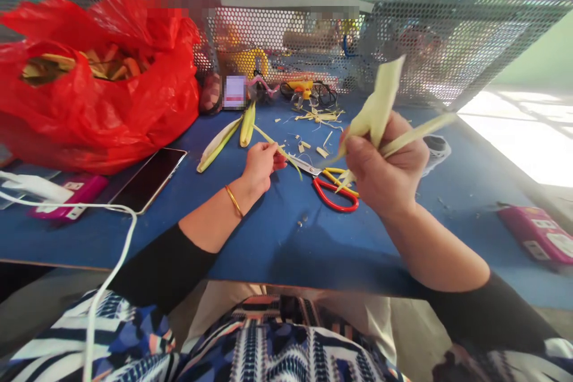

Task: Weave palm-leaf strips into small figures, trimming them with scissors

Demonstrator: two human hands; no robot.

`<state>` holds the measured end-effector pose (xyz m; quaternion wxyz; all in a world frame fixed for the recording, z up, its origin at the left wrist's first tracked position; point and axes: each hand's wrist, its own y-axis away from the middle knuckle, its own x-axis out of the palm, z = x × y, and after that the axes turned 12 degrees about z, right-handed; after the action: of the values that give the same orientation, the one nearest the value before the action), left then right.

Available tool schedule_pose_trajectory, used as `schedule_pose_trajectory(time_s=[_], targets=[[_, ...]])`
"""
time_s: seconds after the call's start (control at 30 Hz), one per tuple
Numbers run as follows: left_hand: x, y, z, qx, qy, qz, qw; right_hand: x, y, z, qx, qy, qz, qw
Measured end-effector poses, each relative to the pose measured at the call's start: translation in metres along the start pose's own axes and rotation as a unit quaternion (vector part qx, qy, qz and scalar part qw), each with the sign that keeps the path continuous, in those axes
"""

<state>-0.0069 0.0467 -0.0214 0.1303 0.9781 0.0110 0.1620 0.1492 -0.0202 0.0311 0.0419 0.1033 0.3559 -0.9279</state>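
My right hand [387, 173] is raised over the table, its fingers closed round a pale green folded corn husk [378, 98] whose ends stick out above and to the right. Low over the table, my left hand [262, 167] pinches a thin husk strip [264, 133] between thumb and fingers. Scissors [335, 203] with one red and one yellow handle loop lie between the hands, their blades partly behind the strip. Beyond my left hand lie two longer pieces of husk [247, 125], green and pale. Small husk scraps [321, 152] are scattered beyond the scissors.
A red plastic bag [147, 113] full of husk-like pieces stands at the left. Near it lie a dark phone [150, 179] and a magenta power bank [85, 191] with a white cable. Another magenta device [537, 233] lies at the right. A perforated metal screen [268, 30] borders the blue table [250, 250].
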Motion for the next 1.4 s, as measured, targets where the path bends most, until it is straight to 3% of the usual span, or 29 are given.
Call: schedule_pose_trajectory(time_s=[0.1,0.17,0.37,0.47,0.67,0.97,1.2,1.4], targets=[[-0.003,-0.003,-0.002,0.01,-0.013,-0.018,1.0,-0.01,-0.004,0.005,0.037,-0.024,-0.009,0.999],[-0.003,0.0,-0.003,0.011,-0.021,0.004,1.0,-0.013,-0.008,0.005,0.087,-0.023,-0.001,0.996],[0.005,0.024,-0.005,-0.001,0.003,0.175,0.985,-0.001,-0.013,-0.021,0.238,-0.009,0.122,0.964],[0.007,0.028,-0.004,-0.02,0.053,0.219,0.974,0.008,-0.009,-0.033,0.27,-0.045,0.166,0.947],[0.006,0.024,-0.004,-0.035,0.123,0.205,0.97,0.018,0.0,-0.042,0.288,-0.039,0.124,0.949],[0.004,0.024,-0.005,-0.038,0.098,0.191,0.976,0.021,-0.002,-0.032,0.347,-0.13,0.133,0.919],[0.006,0.025,-0.005,-0.022,0.096,0.157,0.983,0.02,0.0,-0.04,0.324,-0.039,0.139,0.935],[0.006,0.026,-0.007,-0.032,0.103,0.162,0.981,0.02,0.001,-0.042,0.326,-0.035,0.108,0.938]])
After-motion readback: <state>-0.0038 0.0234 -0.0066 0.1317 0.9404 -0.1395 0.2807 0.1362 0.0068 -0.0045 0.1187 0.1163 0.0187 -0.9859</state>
